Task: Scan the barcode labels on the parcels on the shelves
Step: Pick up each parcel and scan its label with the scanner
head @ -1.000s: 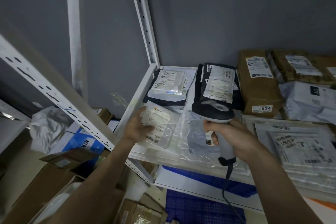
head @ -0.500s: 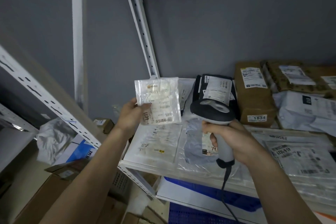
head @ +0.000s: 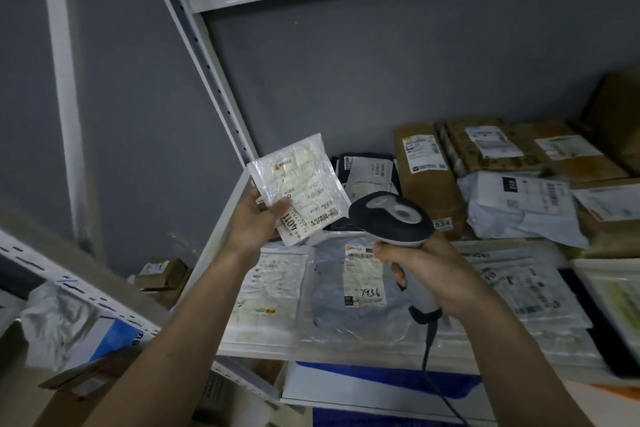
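My left hand [head: 255, 218] holds a small clear plastic parcel [head: 304, 184] up above the shelf's left end, its white barcode label facing me, thumb pinching the lower left corner. My right hand [head: 426, 267] grips the handle of a corded barcode scanner [head: 391, 218]; the dark head sits just right of the held parcel. Below them on the white shelf [head: 221, 239] lie flat clear bags, one with a label marked 7936 [head: 363, 277].
Brown cardboard parcels [head: 426, 177] and a white poly bag [head: 519, 208] crowd the back right of the shelf. A slanted white upright [head: 204, 69] rises at the left. Boxes [head: 162, 277] and a crumpled bag [head: 59, 319] sit lower left. Blue crate [head: 381, 388] below.
My left hand picked the small clear parcel off the shelf and raised it, tilting its label toward the scanner. The scanner head lifted slightly beside it.
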